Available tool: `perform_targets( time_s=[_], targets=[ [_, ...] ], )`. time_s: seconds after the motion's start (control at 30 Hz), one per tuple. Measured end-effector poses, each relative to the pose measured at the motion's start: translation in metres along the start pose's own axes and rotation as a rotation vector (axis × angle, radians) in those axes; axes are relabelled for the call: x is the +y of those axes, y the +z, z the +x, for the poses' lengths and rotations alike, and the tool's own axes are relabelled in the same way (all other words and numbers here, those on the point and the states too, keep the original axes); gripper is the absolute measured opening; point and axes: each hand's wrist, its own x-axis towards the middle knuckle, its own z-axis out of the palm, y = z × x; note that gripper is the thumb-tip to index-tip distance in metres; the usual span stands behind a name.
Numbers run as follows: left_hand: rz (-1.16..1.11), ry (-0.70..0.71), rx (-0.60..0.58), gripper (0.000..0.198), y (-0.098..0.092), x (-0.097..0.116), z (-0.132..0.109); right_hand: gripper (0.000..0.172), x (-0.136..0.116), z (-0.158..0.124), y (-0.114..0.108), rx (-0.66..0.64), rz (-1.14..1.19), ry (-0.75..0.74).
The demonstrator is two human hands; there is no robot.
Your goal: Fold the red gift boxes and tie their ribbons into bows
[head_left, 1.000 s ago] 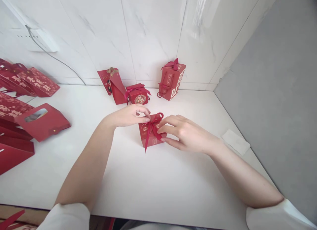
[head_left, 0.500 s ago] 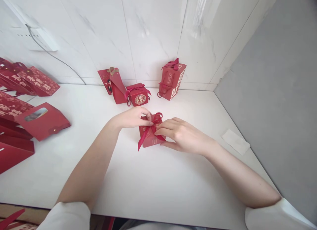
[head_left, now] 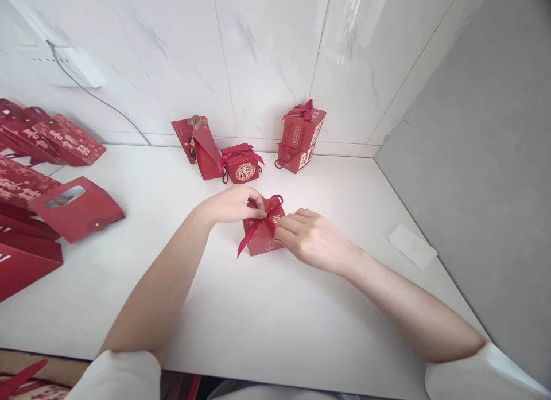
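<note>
A small red gift box (head_left: 262, 245) with gold print stands on the white table in front of me. Across its top runs a red ribbon (head_left: 246, 239), tied in a bow with one loop standing up and one tail hanging down the near left corner. My left hand (head_left: 241, 205) reaches over the box from the left, thumb and fingertips pinching the ribbon by the knot. Fingers curled, my right hand (head_left: 303, 233) is closed on the ribbon's right tail at the box's right side. Its fingertips partly hide that tail.
Behind the box stand another ribboned red box (head_left: 244, 171), a tall red pouch box (head_left: 206, 153) and two stacked red boxes (head_left: 299, 136) by the tiled wall. Red gift bags (head_left: 77, 208) crowd the left. A white tissue (head_left: 412, 246) lies at the right edge, beside a grey panel.
My right hand's fingers have curled in and closed on the ribbon's right tail; before, they were more spread over the box. My left hand stays at the knot.
</note>
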Motion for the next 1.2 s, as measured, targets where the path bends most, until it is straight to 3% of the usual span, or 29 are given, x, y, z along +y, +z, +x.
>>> perform_targets(
  time_s=[0.3,0.53,0.7,0.83,0.93,1.07,1.13,1.2],
  targets=[
    [0.019,0.003,-0.012,0.018,0.001,0.002,0.001,0.033,-0.002,0.001,0.000,-0.002,0.026,-0.021],
    [-0.078,-0.016,0.070,0.032,-0.010,-0.006,-0.005,0.033,0.006,0.001,-0.023,-0.068,0.325,0.036],
    [-0.082,-0.069,0.112,0.038,-0.028,-0.009,-0.022,0.027,0.018,-0.001,-0.032,-0.006,0.435,0.333],
    [-0.065,-0.094,0.002,0.041,-0.034,-0.014,-0.028,0.021,0.036,-0.003,-0.011,0.003,0.785,0.668],
    [-0.050,-0.037,-0.032,0.030,-0.035,-0.018,-0.027,0.025,0.044,-0.004,0.006,-0.033,0.955,0.805],
    [0.008,-0.039,-0.050,0.029,-0.034,-0.019,-0.025,0.019,0.032,-0.002,0.009,0.107,0.844,0.666],
    [0.014,-0.052,-0.043,0.036,-0.031,-0.017,-0.022,0.016,0.019,0.001,0.004,0.165,0.695,0.470],
    [0.012,-0.039,-0.009,0.042,-0.026,-0.014,-0.019,0.016,0.005,0.004,-0.001,0.137,0.536,0.237]
  ],
)
